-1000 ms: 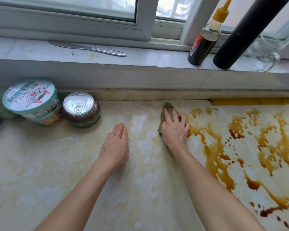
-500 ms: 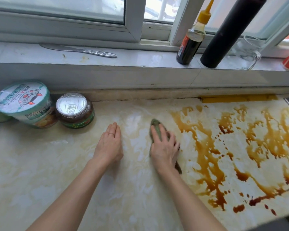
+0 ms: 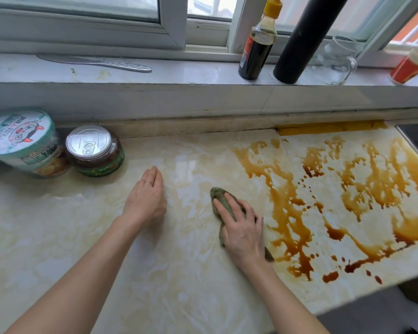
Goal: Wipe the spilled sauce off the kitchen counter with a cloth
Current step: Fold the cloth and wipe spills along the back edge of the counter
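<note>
Brown sauce (image 3: 287,206) lies in streaks and puddles over the right half of the pale marble counter (image 3: 82,237). A small green-grey cloth (image 3: 219,197) lies flat on the counter just left of the nearest streak. My right hand (image 3: 241,227) presses on it with straight, spread fingers, so only its far tip and a corner by my wrist show. My left hand (image 3: 146,198) rests flat on the counter to the left, fingers together, a ring on one finger, holding nothing.
A lidded tub (image 3: 22,143) and a can-topped jar (image 3: 94,150) stand at the back left. On the window sill lie a knife (image 3: 101,63), a dark sauce bottle (image 3: 256,49), a black cylinder (image 3: 302,39), a glass mug (image 3: 336,61) and a red cup (image 3: 405,68). The counter's front edge runs at lower right.
My right hand has drawn the cloth toward me from near the back wall, along the left edge of the sauce. My left hand has stayed flat in place.
</note>
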{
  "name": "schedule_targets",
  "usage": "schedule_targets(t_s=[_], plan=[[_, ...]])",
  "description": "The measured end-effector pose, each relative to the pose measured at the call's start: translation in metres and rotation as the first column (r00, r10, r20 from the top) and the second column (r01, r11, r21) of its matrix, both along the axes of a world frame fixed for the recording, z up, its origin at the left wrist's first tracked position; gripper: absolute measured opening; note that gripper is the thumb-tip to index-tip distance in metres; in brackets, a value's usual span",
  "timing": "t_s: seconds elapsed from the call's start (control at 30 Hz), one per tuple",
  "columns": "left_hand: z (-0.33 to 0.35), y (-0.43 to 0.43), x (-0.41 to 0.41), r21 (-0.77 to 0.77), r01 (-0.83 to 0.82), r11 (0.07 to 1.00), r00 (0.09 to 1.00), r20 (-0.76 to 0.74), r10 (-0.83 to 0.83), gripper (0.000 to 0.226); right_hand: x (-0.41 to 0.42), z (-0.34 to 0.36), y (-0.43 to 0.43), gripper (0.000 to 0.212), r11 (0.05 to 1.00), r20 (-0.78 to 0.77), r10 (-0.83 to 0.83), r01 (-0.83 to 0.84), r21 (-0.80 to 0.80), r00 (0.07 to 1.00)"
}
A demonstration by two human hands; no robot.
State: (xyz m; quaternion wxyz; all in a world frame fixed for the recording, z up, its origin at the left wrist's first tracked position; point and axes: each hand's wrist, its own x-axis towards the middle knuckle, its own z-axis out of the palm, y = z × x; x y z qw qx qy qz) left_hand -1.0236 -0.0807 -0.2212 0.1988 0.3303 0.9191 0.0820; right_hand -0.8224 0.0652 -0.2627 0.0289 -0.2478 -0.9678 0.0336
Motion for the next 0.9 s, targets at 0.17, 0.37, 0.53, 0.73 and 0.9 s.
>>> schedule_targets(t_s=[0.17,0.37,0.53,0.73,0.9], plan=[[0.009,0.003,0.024,0.131,-0.007,0.991,0.999,-0.04,0.012,0.066,-0.01,0.004,0.005,0.059,0.942,-0.074,-0.334,0.331,-0.048,0.94],[0.004,0.022,0.085,0.238,0.12,0.964,0.993,-0.017,-0.12,0.06,0.035,0.003,-0.026,0.063,1.0,-0.019,-0.007,0.007,-0.015,1.0],[0.0,0.022,0.117,0.223,0.134,0.966,0.991,-0.023,-0.132,0.058,0.043,0.011,-0.007,0.061,0.958,-0.051,-0.285,0.282,-0.055,0.957],[0.004,0.032,0.151,0.223,0.135,0.965,0.991,-0.008,-0.137,0.059,0.093,0.006,-0.019,0.063,0.995,-0.011,0.085,-0.085,-0.053,0.996],[0.006,0.039,0.174,0.213,0.114,0.97,0.993,-0.024,-0.112,0.06,0.1,0.011,-0.003,0.061,0.989,-0.047,-0.123,0.119,-0.085,0.991]])
